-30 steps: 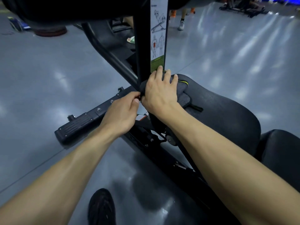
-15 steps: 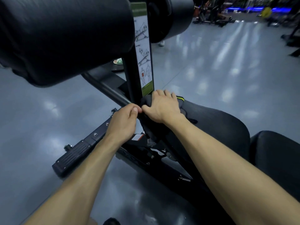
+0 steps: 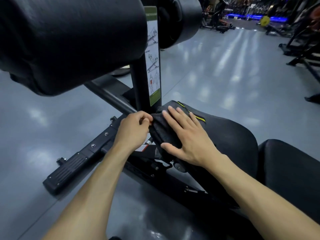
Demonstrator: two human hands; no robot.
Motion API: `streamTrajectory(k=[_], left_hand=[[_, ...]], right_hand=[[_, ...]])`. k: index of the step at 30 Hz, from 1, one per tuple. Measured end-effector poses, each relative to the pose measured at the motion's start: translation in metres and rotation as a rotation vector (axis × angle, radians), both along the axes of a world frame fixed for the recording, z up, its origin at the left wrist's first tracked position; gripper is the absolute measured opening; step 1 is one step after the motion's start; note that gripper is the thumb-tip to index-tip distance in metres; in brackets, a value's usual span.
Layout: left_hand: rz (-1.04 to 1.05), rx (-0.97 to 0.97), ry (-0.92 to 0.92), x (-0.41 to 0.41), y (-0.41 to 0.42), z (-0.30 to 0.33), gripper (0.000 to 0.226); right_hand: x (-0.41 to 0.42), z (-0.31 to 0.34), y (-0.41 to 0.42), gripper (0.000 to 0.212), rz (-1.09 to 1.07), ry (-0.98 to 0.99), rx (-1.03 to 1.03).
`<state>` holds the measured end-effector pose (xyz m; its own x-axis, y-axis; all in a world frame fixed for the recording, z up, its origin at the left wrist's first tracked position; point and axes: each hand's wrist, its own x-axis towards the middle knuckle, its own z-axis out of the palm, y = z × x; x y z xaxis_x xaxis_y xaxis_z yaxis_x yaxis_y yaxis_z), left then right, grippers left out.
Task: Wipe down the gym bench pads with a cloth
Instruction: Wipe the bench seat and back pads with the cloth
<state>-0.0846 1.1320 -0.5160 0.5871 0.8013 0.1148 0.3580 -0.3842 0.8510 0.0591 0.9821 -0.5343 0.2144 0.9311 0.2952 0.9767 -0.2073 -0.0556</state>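
Flattened now, right hand (image 3: 187,135) spreads open over cloth (image 3: 163,130) on seat pad (image 3: 230,135); left hand (image 3: 132,129) pinches its edge.

Commercial gym floor. Black padded bench seat (image 3: 230,135) at 3 o'clock, big roller pad (image 3: 69,40) at 10 o'clock, second roller (image 3: 180,19) at 12. Upright post carries an exercise-diagram sticker (image 3: 153,56) showing muscle figures. Glossy grey floor (image 3: 216,70) reflecting ceiling lights. More black machines and racks (image 3: 301,40) at 1–2 o'clock, yellow weight plate (image 3: 264,20) and blue strip lighting (image 3: 249,16) far back.
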Motion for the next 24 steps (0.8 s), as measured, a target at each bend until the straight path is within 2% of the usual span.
streamTrajectory(k=[3, 9, 12, 16, 18, 21, 24], left_hand=[[0.032, -0.043, -0.006, -0.004, 0.009, 0.002, 0.033], [0.036, 0.035, -0.054, 0.001, 0.003, 0.008, 0.035], [0.061, 0.058, -0.061, 0.001, 0.001, 0.009, 0.037], [0.093, 0.043, -0.082, -0.003, 0.001, 0.011, 0.039], [0.096, 0.078, -0.062, -0.002, -0.001, 0.012, 0.038], [0.104, 0.106, -0.084, 0.005, -0.004, 0.013, 0.038], [0.148, 0.160, -0.149, 0.017, -0.003, 0.019, 0.038]], right_hand=[[-0.002, 0.003, 0.025, 0.083, -0.016, -0.045, -0.041], [0.014, 0.030, 0.092, 0.073, -0.236, 0.050, -0.096], [0.041, 0.049, 0.122, 0.064, -0.291, 0.187, -0.243], [0.077, 0.058, 0.132, 0.043, -0.229, 0.428, -0.292], [0.077, 0.057, 0.127, 0.038, -0.208, 0.408, -0.284], [0.060, 0.052, 0.107, 0.034, -0.094, 0.277, -0.164], [0.019, 0.038, 0.086, 0.053, 0.102, 0.103, -0.093]])
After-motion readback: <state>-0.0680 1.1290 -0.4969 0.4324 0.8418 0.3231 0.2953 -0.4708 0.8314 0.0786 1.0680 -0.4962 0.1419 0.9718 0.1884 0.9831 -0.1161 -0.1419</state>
